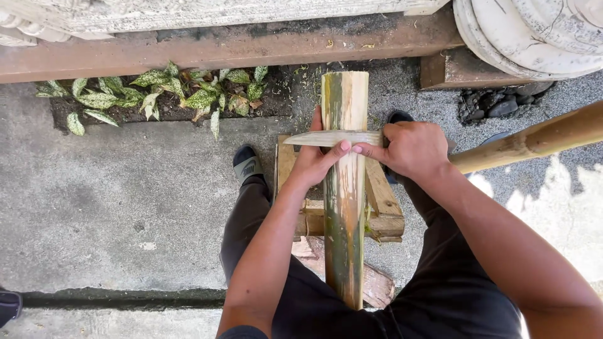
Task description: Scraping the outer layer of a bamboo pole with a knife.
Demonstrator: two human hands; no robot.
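Daylight scene, evenly bright, with most of the concrete floor [125, 201] in soft open shade and a patch of hard, overexposed sunlight at lower right, edged by a ragged shadow line. The white stone pieces [534, 31] at upper right approach glare yet keep surface detail. Focus is sharp from the bamboo pole [344, 188] to the leaves [157, 94]; wide-angle stretching enlarges the forearms at the bottom edge.

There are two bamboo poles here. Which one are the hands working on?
The green-streaked bamboo pole running straight away from the person. The left hand and right hand press a thin blade-like strip across it. The tan pole at right lies untouched.
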